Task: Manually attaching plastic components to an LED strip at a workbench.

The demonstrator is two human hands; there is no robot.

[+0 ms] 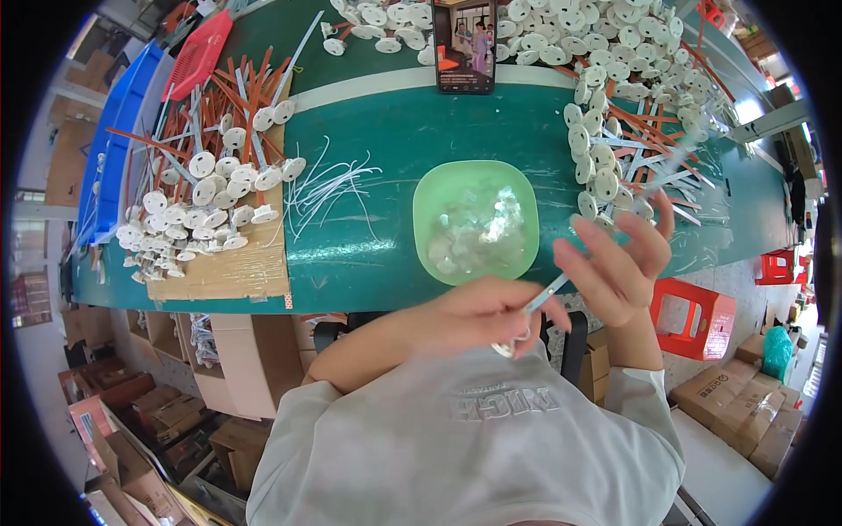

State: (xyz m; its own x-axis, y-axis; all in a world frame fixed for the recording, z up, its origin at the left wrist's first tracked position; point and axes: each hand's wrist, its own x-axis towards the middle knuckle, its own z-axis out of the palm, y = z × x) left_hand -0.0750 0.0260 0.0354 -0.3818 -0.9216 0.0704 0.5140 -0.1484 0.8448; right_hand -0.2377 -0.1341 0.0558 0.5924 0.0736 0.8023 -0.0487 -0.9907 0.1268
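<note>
Strip, a thin white one, ran slantwise between both hands, over the person's chest and just off the near table edge. A small clear disc hung at its lower end, under the left fingers.

Table, green and long, filled the upper picture. On its left side lay a cardboard sheet heaped with white discs on orange and grey strips. A second, bigger heap spread over the far right. A green bowl of clear small parts stood in the middle, just beyond the hands. Loose white ties lay between bowl and cardboard. A phone stood upright at the far side, its screen lit. A red basket and blue bins sat far left.

Below the table were cartons and a red stool at right.

Left hand was closed, pinching the strip near its lower end. Right hand held the strip's upper part with thumb and finger, its other fingers spread upward, touching the heap's near edge in the picture.
</note>
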